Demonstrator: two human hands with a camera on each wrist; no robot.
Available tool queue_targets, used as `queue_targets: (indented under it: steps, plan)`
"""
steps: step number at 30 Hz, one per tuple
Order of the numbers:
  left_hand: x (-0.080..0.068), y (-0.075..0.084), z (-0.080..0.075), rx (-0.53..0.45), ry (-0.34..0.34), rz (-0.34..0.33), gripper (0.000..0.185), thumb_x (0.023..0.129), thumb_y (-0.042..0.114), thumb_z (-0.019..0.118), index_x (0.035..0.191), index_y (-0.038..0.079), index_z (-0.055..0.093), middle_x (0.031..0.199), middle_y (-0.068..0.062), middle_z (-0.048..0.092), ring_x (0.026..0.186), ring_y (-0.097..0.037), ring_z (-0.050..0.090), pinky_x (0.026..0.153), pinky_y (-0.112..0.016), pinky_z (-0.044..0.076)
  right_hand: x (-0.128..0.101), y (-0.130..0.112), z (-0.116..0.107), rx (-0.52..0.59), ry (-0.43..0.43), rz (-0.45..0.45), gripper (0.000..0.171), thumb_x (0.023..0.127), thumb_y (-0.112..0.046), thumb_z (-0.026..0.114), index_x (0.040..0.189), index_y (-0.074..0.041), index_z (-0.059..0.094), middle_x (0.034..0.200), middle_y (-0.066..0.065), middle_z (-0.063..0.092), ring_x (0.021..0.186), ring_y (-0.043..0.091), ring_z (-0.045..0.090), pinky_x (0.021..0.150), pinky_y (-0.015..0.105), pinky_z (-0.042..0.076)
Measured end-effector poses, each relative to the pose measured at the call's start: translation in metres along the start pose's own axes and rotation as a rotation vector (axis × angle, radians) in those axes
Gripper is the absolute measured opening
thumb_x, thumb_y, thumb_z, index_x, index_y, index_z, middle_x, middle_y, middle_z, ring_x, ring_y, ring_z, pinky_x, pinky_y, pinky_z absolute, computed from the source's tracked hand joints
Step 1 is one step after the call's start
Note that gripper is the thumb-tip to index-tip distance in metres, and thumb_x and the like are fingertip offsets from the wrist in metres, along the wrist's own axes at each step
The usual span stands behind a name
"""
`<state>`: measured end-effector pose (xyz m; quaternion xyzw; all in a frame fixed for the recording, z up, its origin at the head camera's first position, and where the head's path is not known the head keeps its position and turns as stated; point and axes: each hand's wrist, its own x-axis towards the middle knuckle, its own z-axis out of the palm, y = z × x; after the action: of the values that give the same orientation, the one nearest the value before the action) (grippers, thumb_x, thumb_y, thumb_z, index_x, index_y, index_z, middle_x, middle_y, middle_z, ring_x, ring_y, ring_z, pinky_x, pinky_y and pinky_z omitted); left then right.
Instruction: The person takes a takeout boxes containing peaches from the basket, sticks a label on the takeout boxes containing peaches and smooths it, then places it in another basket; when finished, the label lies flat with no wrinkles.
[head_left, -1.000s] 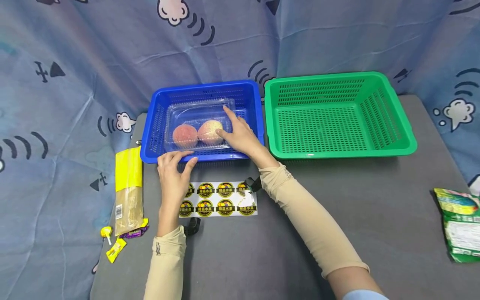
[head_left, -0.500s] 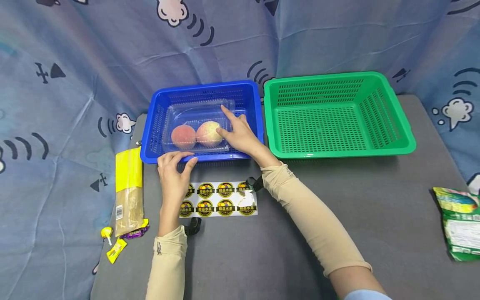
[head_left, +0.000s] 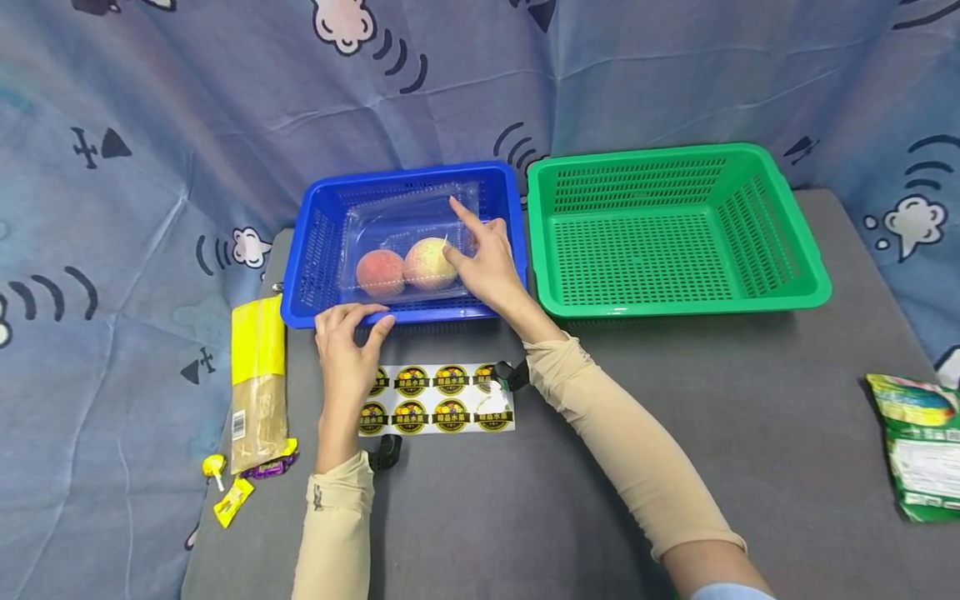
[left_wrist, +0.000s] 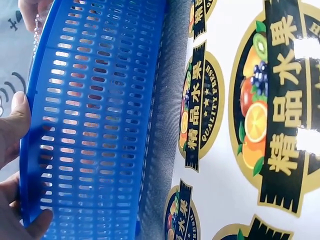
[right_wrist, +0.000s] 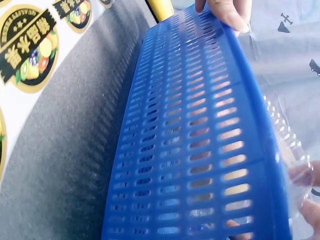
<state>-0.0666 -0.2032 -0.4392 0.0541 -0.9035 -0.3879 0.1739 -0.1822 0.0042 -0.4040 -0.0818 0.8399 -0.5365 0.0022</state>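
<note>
Lying between both hands [head_left: 420,283], the clamshell [head_left: 408,246].

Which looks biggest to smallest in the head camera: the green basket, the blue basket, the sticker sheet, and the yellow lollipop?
1. green basket, biggest.
2. blue basket, somewhat smaller; both baskets sit equally far back, so this ranking seems fair.
3. sticker sheet, much smaller, even though it lies nearer the camera.
4. yellow lollipop, tiniest.
</note>
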Motion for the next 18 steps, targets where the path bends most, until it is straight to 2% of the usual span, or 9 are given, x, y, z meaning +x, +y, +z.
queue_targets:
  steps: [6,10,14,18]
  plan:
    - [0.000,0.000,0.000,0.001,-0.002,0.005,0.026,0.096,0.027,0.079,0.110,0.005,0.080,0.121,-0.021,0.068,0.129,-0.042,0.047,0.118,-0.060,0.029,-0.005,-0.002,-0.003,0.043,0.111,-0.011,0.068,0.092,-0.008,0.070,0.156,-0.025,0.055,0.103,0.014,0.042,0.094,0.020,0.037,0.077,0.032,0.033]
    - [-0.001,0.000,0.000,0.011,-0.008,0.007,0.026,0.097,0.028,0.077,0.111,0.006,0.080,0.121,-0.021,0.068,0.130,-0.042,0.047,0.118,-0.059,0.028,-0.010,-0.004,-0.010,0.066,0.167,-0.022,0.067,0.090,-0.006,0.069,0.153,-0.027,0.059,0.101,0.012,0.042,0.092,0.023,0.038,0.074,0.030,0.030]
    - [-0.001,0.000,0.000,0.015,-0.014,0.004,0.026,0.098,0.029,0.077,0.111,0.007,0.080,0.122,-0.020,0.068,0.130,-0.041,0.047,0.119,-0.058,0.028,-0.013,-0.008,-0.023,0.116,0.201,-0.020,0.066,0.090,-0.005,0.067,0.151,-0.028,0.061,0.102,0.010,0.043,0.094,0.026,0.038,0.072,0.029,0.029]
    - [-0.001,0.000,0.001,0.014,-0.014,0.000,0.026,0.098,0.030,0.077,0.112,0.008,0.080,0.123,-0.020,0.068,0.131,-0.041,0.046,0.119,-0.059,0.028,-0.016,-0.012,-0.043,0.165,0.236,-0.034,0.064,0.089,-0.007,0.068,0.150,-0.029,0.063,0.100,0.004,0.043,0.094,0.020,0.039,0.076,0.028,0.033]
